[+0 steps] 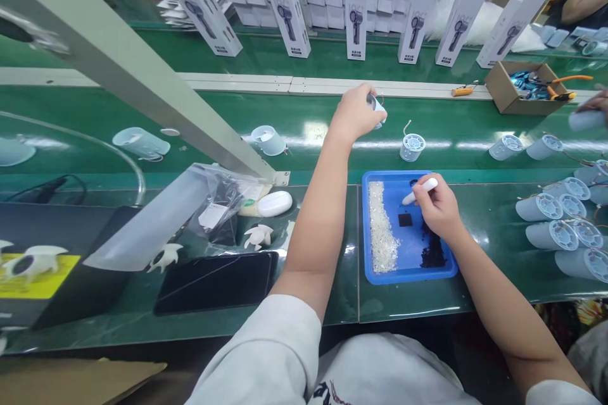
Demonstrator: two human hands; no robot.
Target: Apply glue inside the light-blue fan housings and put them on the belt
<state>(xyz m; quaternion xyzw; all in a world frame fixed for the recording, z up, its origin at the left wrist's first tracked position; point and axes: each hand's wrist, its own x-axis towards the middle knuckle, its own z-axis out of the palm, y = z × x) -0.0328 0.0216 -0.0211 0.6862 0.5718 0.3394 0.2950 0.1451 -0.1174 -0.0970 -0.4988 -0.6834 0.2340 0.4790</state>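
My left hand (354, 112) reaches out over the green conveyor belt (308, 130) and is closed on a pale cylindrical fan part (379, 107). My right hand (437, 205) hovers over a blue tray (408, 266) and grips a white pen-like tool (418, 191), its tip pointing left and down into the tray. The tray holds a strip of small clear pieces (382, 231), a small black square (405, 219) and a heap of dark bits (433, 253). Another fan part (411, 146) stands upright on the belt just beyond the tray.
Several more fan parts (565, 215) lie at the right and two (268, 139) on the belt at left. Tall white product boxes (356, 9) line the far side. A cardboard box (520, 85) with tools, a dark tablet (216, 281), a white case (274, 204) and another person's hand (591, 111) are nearby.
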